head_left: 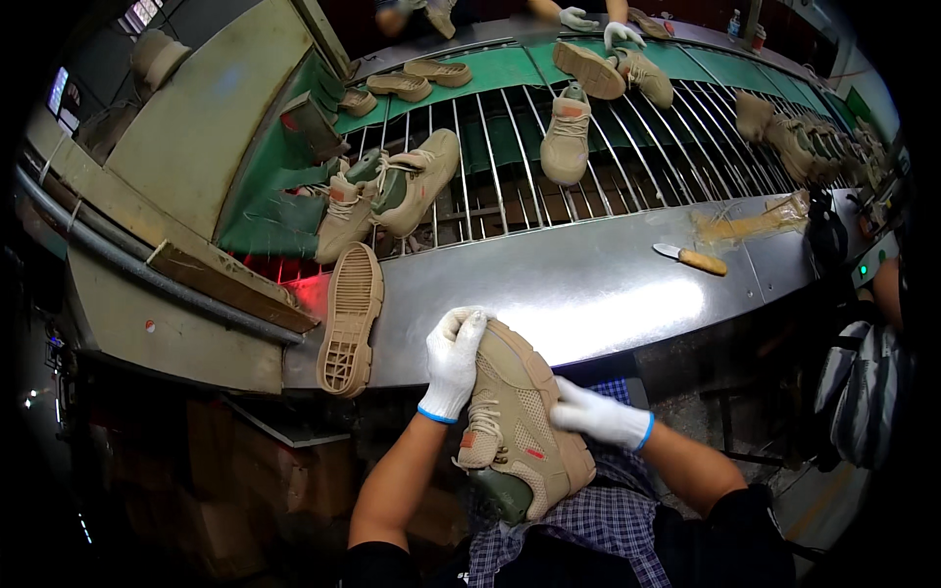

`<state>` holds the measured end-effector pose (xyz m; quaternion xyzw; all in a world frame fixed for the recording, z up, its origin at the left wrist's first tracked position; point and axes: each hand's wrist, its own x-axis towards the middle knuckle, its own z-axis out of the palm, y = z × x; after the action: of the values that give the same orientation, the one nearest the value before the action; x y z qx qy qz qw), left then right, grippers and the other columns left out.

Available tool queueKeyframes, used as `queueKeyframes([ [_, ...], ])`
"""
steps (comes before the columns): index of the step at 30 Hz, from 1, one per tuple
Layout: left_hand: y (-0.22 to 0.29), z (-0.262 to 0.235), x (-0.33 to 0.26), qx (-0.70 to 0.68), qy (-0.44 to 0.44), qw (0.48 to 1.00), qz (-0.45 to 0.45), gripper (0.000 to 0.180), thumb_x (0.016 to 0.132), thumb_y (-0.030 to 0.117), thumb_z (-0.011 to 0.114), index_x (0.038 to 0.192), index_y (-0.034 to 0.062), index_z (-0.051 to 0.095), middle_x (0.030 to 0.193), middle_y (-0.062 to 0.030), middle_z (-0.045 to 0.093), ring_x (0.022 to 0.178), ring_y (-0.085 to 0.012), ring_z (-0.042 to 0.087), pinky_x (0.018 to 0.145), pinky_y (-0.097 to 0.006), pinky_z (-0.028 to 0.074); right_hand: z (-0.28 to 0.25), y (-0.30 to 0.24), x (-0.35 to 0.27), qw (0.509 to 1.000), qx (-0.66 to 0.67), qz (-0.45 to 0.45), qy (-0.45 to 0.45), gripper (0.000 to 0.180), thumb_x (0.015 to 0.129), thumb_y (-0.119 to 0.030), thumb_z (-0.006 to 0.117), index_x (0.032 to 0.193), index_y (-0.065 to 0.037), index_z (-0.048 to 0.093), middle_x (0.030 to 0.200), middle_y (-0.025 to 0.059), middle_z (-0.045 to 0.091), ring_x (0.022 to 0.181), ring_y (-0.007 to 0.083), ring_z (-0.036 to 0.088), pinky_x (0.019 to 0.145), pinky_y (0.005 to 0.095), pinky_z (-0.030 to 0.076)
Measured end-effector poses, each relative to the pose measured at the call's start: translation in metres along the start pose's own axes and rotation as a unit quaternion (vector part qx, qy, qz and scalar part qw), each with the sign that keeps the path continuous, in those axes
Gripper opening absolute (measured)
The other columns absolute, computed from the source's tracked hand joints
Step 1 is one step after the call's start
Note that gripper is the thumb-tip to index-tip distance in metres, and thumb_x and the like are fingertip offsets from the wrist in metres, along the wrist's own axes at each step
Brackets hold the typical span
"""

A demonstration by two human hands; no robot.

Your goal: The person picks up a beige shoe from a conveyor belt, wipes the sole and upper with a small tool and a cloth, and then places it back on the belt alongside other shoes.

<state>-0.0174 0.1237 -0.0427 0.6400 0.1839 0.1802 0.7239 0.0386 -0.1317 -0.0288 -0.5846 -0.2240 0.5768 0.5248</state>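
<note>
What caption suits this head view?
Two gloved hands, left hand and right hand, hold a tan sneaker.

Gloved hands holding tan shoe (517, 423)
Left hand (453, 363) grips its toe end, right hand (600, 416) presses its side; loose sole (351, 319) left of left hand.

Hidden under the left hand (453, 365): the toe of the tan sneaker (520, 421). Cut off at the top edge: the co-worker's gloved hand (621, 35) (arm out of frame). Too small and blurred to identify: the shoes at far right (804, 137), crowded together.
</note>
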Motion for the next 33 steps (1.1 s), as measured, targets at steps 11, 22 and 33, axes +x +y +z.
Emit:
queueKeyframes([
  [11, 0.001, -0.013, -0.039, 0.025, 0.089, 0.995, 0.021, 0.031, 0.103, 0.012, 0.069, 0.129, -0.0047, 0.066, 0.121, -0.0147, 0.072, 0.109, -0.0197, 0.071, 0.092, -0.034, 0.06, -0.111, -0.013, -0.015, 0.97, 0.142, -0.15, 0.128, 0.057, 0.111, -0.029, 0.055, 0.16, -0.002, 0.043, 0.157, 0.0176, 0.053, 0.145, 0.03, 0.053, 0.125, 0.0427, 0.041],
  [22, 0.03, -0.034, -0.211, 0.309, -0.18, 0.93, -0.085, 0.028, 0.088, 0.019, 0.085, 0.11, 0.0033, 0.078, 0.11, -0.0134, 0.078, 0.104, -0.03, 0.074, 0.091, -0.041, 0.06, -0.075, -0.065, -0.088, 0.88, -0.428, -0.079, 0.189, 0.036, 0.101, -0.031, 0.069, 0.128, -0.007, 0.071, 0.112, 0.0131, 0.076, 0.1, 0.0255, 0.076, 0.09, 0.0389, 0.062],
  [33, 0.048, 0.028, -0.136, 0.297, -0.396, 0.868, 0.019, 0.041, 0.089, 0.03, 0.082, 0.123, 0.0068, 0.074, 0.129, -0.0136, 0.073, 0.123, -0.0343, 0.067, 0.11, -0.046, 0.051, 0.025, 0.017, -0.193, 0.907, -0.371, 0.194, 0.041, 0.042, 0.101, -0.024, 0.065, 0.144, -0.024, 0.063, 0.132, 0.0106, 0.069, 0.108, 0.0304, 0.074, 0.09, 0.0407, 0.063],
])
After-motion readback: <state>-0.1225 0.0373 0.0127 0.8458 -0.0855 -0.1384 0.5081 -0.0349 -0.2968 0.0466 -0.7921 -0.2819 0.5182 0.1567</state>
